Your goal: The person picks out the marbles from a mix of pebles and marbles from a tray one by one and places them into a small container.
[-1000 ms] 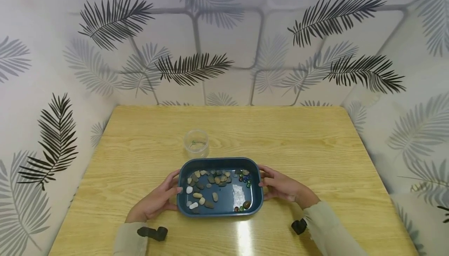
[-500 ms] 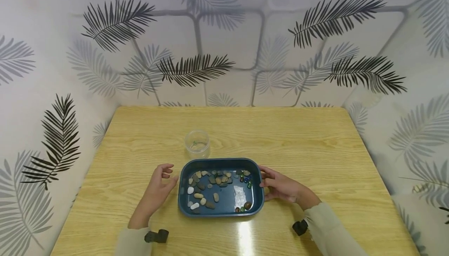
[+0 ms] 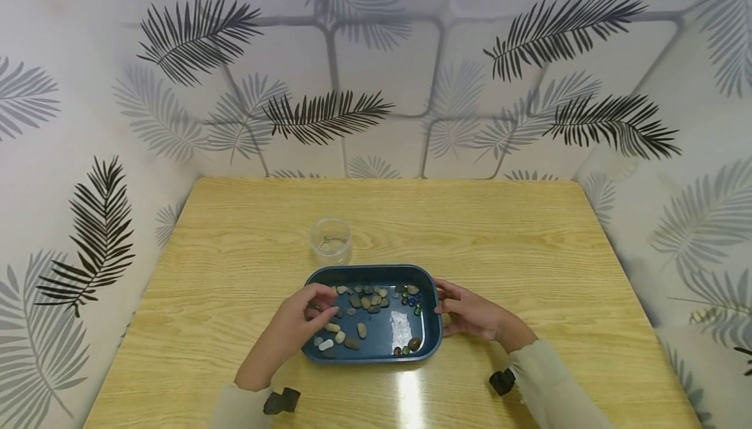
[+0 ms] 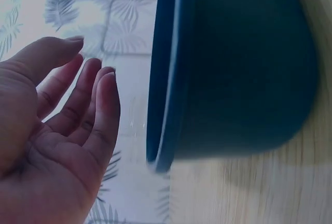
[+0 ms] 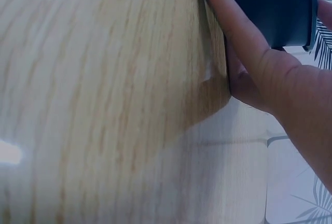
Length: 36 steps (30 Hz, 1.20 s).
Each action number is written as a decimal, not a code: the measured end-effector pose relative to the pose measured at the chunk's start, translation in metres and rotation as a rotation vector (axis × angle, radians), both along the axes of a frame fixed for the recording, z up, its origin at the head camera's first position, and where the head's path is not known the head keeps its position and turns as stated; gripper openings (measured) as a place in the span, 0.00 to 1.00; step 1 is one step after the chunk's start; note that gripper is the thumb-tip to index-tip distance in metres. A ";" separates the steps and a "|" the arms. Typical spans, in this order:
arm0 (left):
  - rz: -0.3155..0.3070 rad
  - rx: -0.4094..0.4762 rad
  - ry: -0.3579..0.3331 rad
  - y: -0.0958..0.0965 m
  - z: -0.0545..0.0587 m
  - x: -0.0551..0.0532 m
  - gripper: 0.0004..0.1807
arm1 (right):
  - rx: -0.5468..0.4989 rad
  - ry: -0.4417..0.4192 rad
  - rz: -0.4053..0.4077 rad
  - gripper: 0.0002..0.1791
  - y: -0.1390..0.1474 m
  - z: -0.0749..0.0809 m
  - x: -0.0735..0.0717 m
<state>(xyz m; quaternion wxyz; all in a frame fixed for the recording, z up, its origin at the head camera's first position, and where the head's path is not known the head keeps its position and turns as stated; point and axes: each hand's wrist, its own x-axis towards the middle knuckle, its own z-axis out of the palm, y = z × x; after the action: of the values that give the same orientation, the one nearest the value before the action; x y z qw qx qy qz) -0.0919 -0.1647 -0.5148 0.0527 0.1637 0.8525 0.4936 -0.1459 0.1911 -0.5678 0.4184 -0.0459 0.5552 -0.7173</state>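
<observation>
A dark blue plastic tub [image 3: 376, 358] sits on the table with pebbles [image 3: 351, 343] in its left half and back. Over its left end hovers my left hand [image 3: 302, 317], fingers loosely curved and thumb apart, with nothing between them. In the left wrist view that hand [image 4: 72, 110] shows above the tub's rim [image 4: 174, 79]. At the opposite end my right hand [image 3: 470, 310] holds the tub's wall, thumb at the rim and fingers along the outside. The right wrist view shows one finger [image 5: 233, 19] stretched along the tub's outer side [image 5: 275, 11].
Small coloured glass pieces [image 3: 413, 300] lie at the tub's back right, and a few more rest with a brown stone [image 3: 414, 344] at the front right. A clear round container [image 3: 331, 242] with something thin and green inside stands behind the tub. Patterned cloth [image 3: 376, 89] hangs beyond the table [image 3: 499, 220].
My left hand has let go of the tub's left end, drawn back to the left, then moved in over the pebbles. The right hand and the tub have stayed in place.
</observation>
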 end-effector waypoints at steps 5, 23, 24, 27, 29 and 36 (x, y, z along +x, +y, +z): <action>-0.097 -0.027 0.008 0.014 -0.005 -0.002 0.12 | 0.000 0.002 0.001 0.38 0.000 0.000 0.000; -0.326 -0.139 -0.153 0.057 -0.022 -0.006 0.10 | -0.005 0.004 -0.002 0.37 0.001 -0.002 0.001; -0.334 -0.144 -0.156 0.059 -0.023 -0.005 0.11 | -0.005 0.005 0.000 0.37 0.001 -0.003 0.001; -0.359 -0.159 -0.159 0.063 -0.025 -0.005 0.11 | -0.006 0.007 0.009 0.37 0.001 -0.002 0.002; -0.368 -0.175 -0.166 0.065 -0.025 -0.005 0.11 | -0.008 0.009 0.013 0.38 0.000 -0.002 0.002; -0.403 -0.212 -0.169 0.073 -0.023 -0.006 0.08 | -0.011 0.011 0.012 0.37 0.001 -0.004 0.000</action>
<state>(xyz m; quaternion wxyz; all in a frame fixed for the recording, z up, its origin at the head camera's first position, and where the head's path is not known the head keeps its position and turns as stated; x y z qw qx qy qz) -0.0980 -0.0912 -0.5377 0.2383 0.2820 0.8422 0.3929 -0.1459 0.1923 -0.5714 0.4194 -0.0556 0.5534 -0.7174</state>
